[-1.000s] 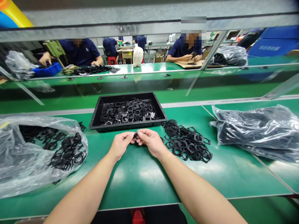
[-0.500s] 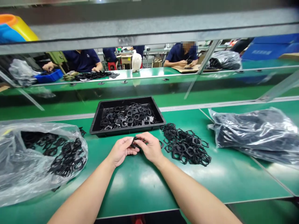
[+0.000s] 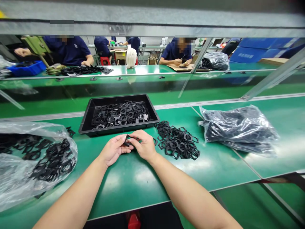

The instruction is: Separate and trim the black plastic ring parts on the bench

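Between my two hands, just in front of a black tray [image 3: 119, 129], is a small black plastic part [image 3: 127, 140]. My left hand [image 3: 113, 149] pinches it from the left, with the lower fingers curled beneath. My right hand [image 3: 144, 145] grips it from the right with thumb and fingertips, which hide some of it. Inside the tray lies a heap of black ring-shaped parts [image 3: 124, 113]. To the right of my right hand, a loose pile of black rings [image 3: 178, 140] rests on the green table.
On the left an open clear plastic bag [image 3: 14, 178] spills black parts [image 3: 54, 159]. Filled clear bags [image 3: 238, 125] lie at the right on the green tabletop [image 3: 133, 190]. A metal rail [image 3: 176, 105] runs behind the tray. Co-workers [image 3: 177, 52] sit at the bench opposite.
My view has shifted to the right, so the scene sits further left. Both hands keep hold of the small black part, whose open ring edge shows a little more now.
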